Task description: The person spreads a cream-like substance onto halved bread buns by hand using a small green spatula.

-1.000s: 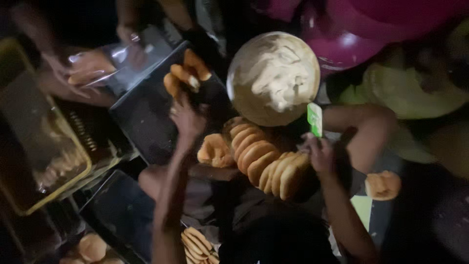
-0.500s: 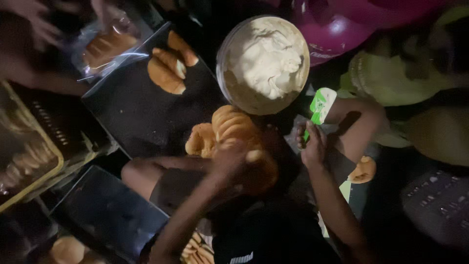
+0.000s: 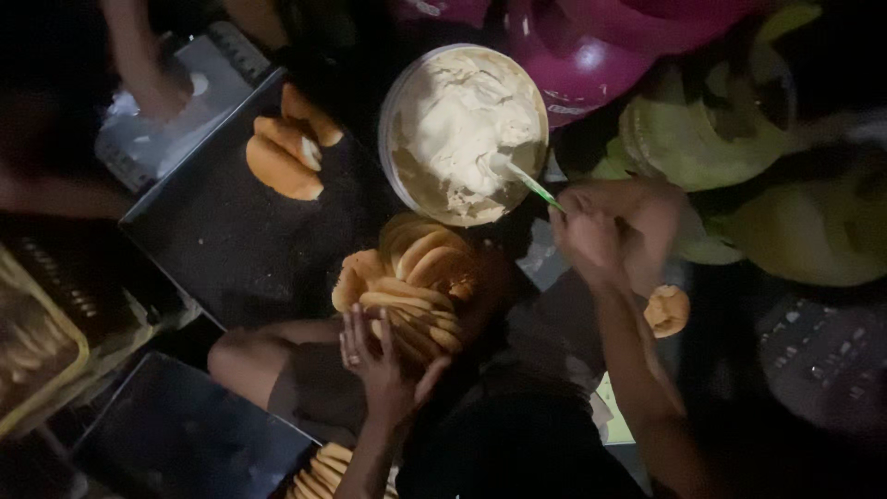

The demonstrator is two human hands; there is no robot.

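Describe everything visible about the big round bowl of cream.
The round bowl sits at top centre, just above the heap of sliced buns and beside the dark tray. Its rim looks pale and thin, the material unclear in the dim light. It holds a thick, off-white cream piled toward the upper right, with the lower wall smeared. A green-handled spreader, held by the right hand, dips into the cream at the right edge.
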